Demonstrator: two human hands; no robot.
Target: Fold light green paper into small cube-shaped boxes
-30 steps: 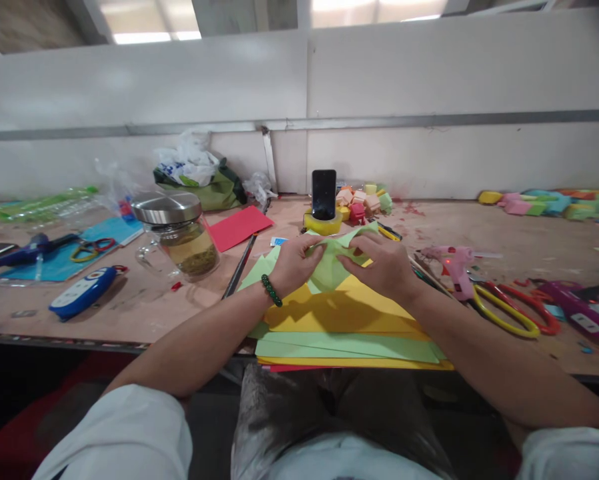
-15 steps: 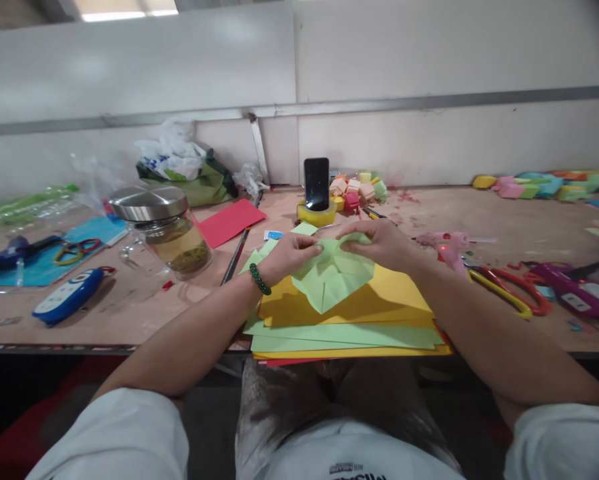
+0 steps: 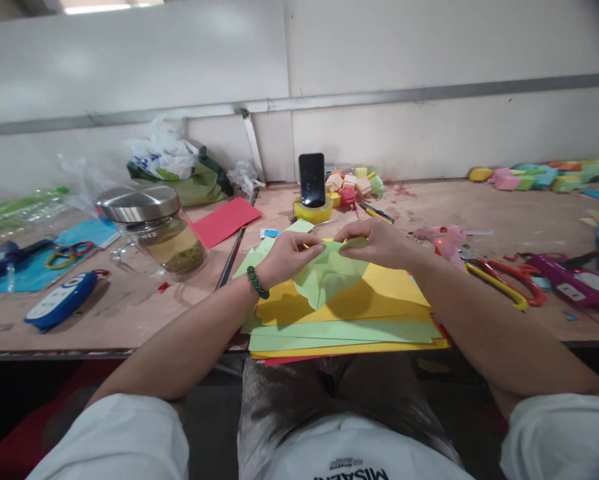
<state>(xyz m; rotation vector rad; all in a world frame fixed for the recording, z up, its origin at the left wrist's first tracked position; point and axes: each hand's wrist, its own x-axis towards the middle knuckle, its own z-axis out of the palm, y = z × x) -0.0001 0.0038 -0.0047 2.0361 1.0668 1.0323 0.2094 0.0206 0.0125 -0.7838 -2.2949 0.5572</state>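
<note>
**Green sheet [image 3: 332, 270] pinched at far edge**

Left hand [image 3: 295, 257]: thumb and fingers closed on the sheet's far edge, at its left part. Right hand [image 3: 377, 241]: thumb and fingers likewise gripping that edge, at its right part. Small gap between the two sets of fingertips; the edge spans it. Rest of the sheet, creased, extends from the fingers toward the wearer, narrowing to a point over the yellow paper [image 3: 389, 293]. Contact with that paper: cannot tell. Phone [image 3: 312, 179] upright beyond the hands, at the tape roll [image 3: 313, 212].
</note>
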